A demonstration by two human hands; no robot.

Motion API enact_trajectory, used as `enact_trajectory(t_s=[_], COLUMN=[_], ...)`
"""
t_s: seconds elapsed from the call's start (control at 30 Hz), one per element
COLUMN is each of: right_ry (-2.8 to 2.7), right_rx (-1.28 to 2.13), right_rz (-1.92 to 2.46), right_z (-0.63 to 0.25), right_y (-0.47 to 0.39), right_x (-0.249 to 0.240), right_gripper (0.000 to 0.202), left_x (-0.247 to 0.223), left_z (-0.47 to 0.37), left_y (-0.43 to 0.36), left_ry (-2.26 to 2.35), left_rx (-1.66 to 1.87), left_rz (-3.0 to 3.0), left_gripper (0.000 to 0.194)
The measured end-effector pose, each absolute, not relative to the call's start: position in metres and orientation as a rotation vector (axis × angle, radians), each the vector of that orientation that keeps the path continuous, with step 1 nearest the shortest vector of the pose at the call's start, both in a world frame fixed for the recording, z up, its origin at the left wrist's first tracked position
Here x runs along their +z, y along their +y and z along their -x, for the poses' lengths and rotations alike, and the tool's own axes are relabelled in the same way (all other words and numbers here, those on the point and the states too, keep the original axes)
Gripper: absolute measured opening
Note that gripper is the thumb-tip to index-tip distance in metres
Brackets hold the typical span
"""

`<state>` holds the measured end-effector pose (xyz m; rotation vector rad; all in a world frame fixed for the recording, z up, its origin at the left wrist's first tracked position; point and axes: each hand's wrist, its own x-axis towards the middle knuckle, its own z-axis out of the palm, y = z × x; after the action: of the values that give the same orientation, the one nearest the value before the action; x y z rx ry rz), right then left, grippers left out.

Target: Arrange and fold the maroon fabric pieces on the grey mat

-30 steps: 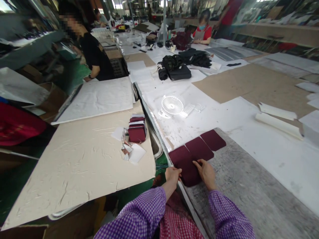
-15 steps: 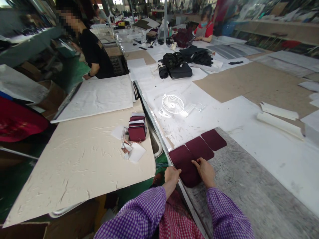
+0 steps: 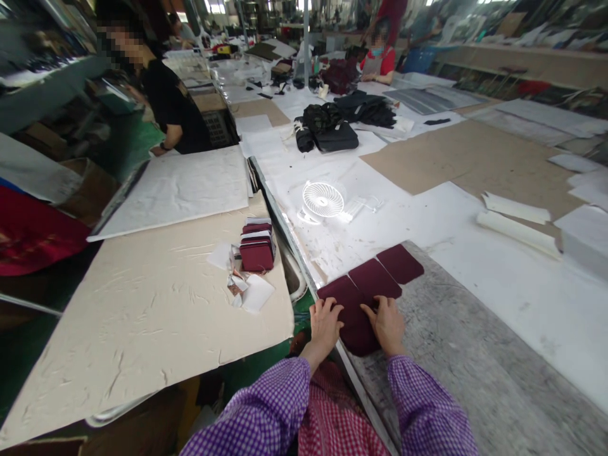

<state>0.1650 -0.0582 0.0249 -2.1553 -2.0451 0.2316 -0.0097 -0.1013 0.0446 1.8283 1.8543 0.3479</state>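
Observation:
Three maroon fabric pieces with rounded corners lie in a slanting row on a grey marked board. My left hand [image 3: 325, 324] rests on the left edge of the nearest maroon piece [image 3: 354, 326], its fingers bent and spread apart. On that piece's right edge lies my right hand [image 3: 387, 324], thumb held away from the curled fingers, touching the cloth. Beyond it are the middle maroon piece [image 3: 377, 284] and the far maroon piece [image 3: 401, 263]. The grey board [image 3: 456, 342] stretches to the right under my forearm. Neither hand lifts any cloth.
On the beige side table [image 3: 156, 304] stands a stack of maroon and white pieces [image 3: 257, 253] beside paper scraps [image 3: 256, 292]. A white fan [image 3: 323, 199], dark folded cloth [image 3: 335, 134] and rolled white strips [image 3: 517, 231] lie on the main table. Co-workers stand at far left and back.
My left hand has gone from a pinch at the near piece's lower left edge to spread fingers farther up that edge. The right hand stays by the right edge; its fingers have shifted slightly.

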Motion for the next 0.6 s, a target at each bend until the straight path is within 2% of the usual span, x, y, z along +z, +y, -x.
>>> enact_trajectory(t_s=[0.13, 0.33, 0.47, 0.6], right_ry=[-2.08, -2.472, -2.543, -2.512], right_rx=[0.283, 0.646, 0.764, 0.765], right_rz=[2.0, 1.454, 1.355, 1.386], right_z=[-0.167, -0.163, -0.189, -0.201], right_y=[-0.062, -0.09, -0.108, -0.121], right_x=[0.027, 0.036, 0.047, 0.05], right_gripper=[0.035, 0.016, 0.025, 0.024], left_x=[0.04, 0.04, 0.041, 0.042], left_z=[0.012, 0.014, 0.014, 0.015], left_y=[-0.099, -0.097, -0.095, -0.093], left_ry=[1.853, 1.855, 1.851, 1.849], left_rx=[0.328, 0.298, 0.295, 0.29], left_rz=[-1.833, -1.813, -1.797, -1.779], left_gripper=[0.043, 0.041, 0.041, 0.041])
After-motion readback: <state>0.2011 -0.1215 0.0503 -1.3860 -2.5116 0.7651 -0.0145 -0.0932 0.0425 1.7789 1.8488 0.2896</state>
